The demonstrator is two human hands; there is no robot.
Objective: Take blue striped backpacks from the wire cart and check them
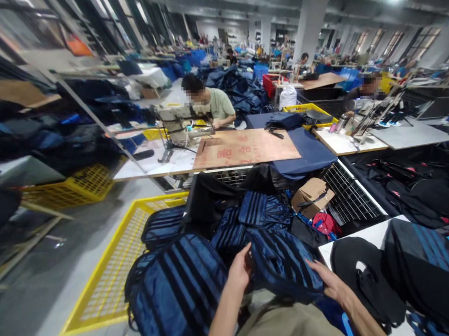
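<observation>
A dark blue striped bag panel (282,260) lies over my lap, and both hands hold it. My left hand (239,273) grips its left edge with the fingers curled around the fabric. My right hand (330,283) lies on its right lower edge, fingers pressed along the cloth. More striped blue bag pieces (178,291) are piled to the left and ahead (257,214) in a heap.
A yellow wire basket (112,264) lies on the floor to the left. Black bags (421,273) cover a white table at right. Ahead stands a table with a brown board (246,147), where a person sits at a sewing machine (180,122). A cardboard box (312,196) rests on a wire rack.
</observation>
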